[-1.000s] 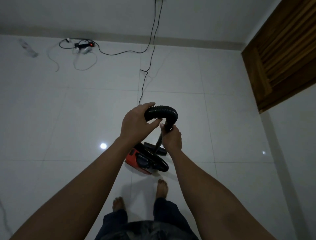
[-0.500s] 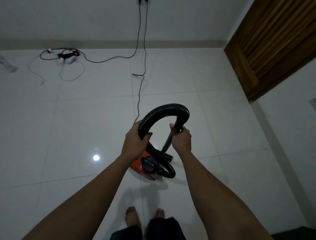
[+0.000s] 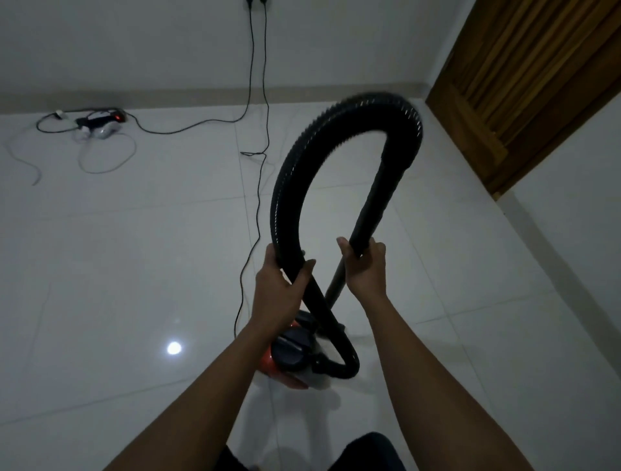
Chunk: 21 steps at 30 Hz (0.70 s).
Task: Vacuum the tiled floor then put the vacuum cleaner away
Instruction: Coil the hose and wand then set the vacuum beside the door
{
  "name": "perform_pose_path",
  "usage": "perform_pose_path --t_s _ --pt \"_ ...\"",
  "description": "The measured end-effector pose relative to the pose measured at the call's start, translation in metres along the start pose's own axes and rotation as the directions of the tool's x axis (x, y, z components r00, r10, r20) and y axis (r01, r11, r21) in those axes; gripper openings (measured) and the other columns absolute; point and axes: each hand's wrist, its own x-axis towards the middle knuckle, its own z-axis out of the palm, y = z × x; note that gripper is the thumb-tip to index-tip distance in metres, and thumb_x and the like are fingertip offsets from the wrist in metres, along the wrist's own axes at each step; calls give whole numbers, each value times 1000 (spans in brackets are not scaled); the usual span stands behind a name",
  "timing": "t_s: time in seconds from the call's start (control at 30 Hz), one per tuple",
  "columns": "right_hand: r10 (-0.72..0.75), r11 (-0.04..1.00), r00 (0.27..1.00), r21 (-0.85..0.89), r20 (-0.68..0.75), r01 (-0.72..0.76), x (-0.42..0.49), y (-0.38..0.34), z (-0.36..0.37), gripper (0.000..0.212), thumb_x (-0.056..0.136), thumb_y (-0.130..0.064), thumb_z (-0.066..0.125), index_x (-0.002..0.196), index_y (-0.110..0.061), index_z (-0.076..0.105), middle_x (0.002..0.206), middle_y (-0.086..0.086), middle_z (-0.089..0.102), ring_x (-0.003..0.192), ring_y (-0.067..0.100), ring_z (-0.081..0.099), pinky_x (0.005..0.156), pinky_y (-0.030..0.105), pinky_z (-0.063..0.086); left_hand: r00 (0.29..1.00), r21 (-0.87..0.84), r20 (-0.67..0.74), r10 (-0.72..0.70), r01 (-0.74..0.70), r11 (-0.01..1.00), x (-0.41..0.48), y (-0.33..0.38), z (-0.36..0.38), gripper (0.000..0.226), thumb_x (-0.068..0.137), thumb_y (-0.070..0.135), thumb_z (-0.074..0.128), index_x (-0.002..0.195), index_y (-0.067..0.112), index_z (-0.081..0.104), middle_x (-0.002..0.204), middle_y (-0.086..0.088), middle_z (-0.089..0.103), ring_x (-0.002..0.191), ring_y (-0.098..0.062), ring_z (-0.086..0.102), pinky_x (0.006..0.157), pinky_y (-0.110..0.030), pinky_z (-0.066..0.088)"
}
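A small red and black vacuum cleaner (image 3: pixel 289 353) sits on the white tiled floor (image 3: pixel 117 269) just below my hands. Its black ribbed hose (image 3: pixel 295 161) rises in a tall arch and bends down into a smooth rigid tube (image 3: pixel 379 201). My left hand (image 3: pixel 280 285) grips the ribbed hose on the left leg of the arch. My right hand (image 3: pixel 363 265) grips the rigid tube on the right leg. The tube's lower end is hidden behind the hose and my hands.
The vacuum's black power cord (image 3: pixel 258 188) runs across the floor up to a wall socket (image 3: pixel 255 3). A power strip (image 3: pixel 100 122) with loose white cables lies at the far left by the wall. A wooden door (image 3: pixel 524 87) stands at the right.
The hose arch has grown much taller and wider as both hands slid down its legs. My view has tilted up and moved closer to the far wall.
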Motion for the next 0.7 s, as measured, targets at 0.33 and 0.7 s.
perform_pose_path --t_s 0.33,0.7 --pt "-116 993 989 -2 92 117 76 168 92 31 94 -54 58 100 -23 58 88 -5 67 79 11 64 61 24 42 967 -114 55 248 -241 964 17 -173 96 26 89 40 69 105 29 52 87 20 64 78 2 66 60 -7 48" --pt "-155 975 974 184 168 123 31 225 99 37 99 -42 62 110 -7 62 86 8 65 75 23 63 67 38 54 937 -53 158 310 -306 951 7 -218 84 26 93 36 69 103 14 59 89 2 68 81 -6 67 72 -22 54"
